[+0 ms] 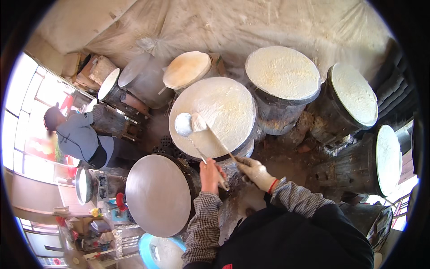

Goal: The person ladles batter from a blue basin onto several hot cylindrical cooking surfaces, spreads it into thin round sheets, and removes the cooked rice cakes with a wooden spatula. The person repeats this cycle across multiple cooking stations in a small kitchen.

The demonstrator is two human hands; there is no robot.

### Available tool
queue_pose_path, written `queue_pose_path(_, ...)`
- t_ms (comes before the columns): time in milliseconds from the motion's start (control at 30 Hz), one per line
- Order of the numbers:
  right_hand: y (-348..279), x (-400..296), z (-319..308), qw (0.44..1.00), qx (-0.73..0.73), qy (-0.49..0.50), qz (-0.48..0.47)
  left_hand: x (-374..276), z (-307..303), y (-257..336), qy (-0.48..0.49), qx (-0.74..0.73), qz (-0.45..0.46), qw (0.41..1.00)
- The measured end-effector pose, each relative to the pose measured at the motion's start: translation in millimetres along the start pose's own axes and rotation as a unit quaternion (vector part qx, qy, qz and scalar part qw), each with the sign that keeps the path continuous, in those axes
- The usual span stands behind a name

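Note:
My left hand (pixel 210 174), bare, is closed around the handle of a metal ladle (pixel 183 124). The ladle's round bowl is over the left part of a large round griddle coated with pale batter (pixel 221 101). My right hand (pixel 255 172), in a whitish work glove with a red cuff edge, grips the thin handle of a scraper (pixel 199 122). The scraper's batter-covered head lies right beside the ladle bowl, at the batter's surface. Both handles slant up from the near edge of the griddle. A bare round metal griddle (pixel 158 195) stands at the lower left.
Several drum stoves carry batter-coated griddles, including one behind (pixel 283 73) and another at right (pixel 354 94). A browned flatbread (pixel 187 69) lies on a griddle at the back. Another person (pixel 79 136) works at left. A blue-rimmed basin (pixel 163 252) holds pale batter near the bottom.

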State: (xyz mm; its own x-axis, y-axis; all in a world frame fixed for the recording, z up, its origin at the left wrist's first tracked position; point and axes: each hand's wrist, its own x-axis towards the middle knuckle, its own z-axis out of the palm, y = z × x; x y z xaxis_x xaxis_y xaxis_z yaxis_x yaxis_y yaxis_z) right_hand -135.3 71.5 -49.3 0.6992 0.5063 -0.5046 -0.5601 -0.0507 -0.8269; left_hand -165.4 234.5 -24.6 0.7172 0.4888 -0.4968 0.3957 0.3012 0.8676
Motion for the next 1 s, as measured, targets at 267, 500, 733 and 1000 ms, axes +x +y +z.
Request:
queue_pose_path(267,-66.0,-26.1,-6.0,0.998,0.013,-0.062,-0.028,-51.4,-70.0,42.9,-0.377,-0.607,-0.126,0.688)
queue_pose_path(500,-88.5,11.4,-30.7,0.656,-0.614,0.137,-0.416,-94.5,-84.5,58.4,-0.379,-0.613,0.025,0.693)
queue_pose_path(733,-86.8,57.8,-75.9,0.56,-0.769,0.2,-0.233,-129.9,-124.0,25.6,-0.218,-0.422,-0.119,0.872)
queue_pose_path(1000,-76.2,37.3,-42.8,0.707,-0.668,0.195,-0.126,-182.6,-171.3,-47.0,-0.237,-0.355,-0.246,0.87)
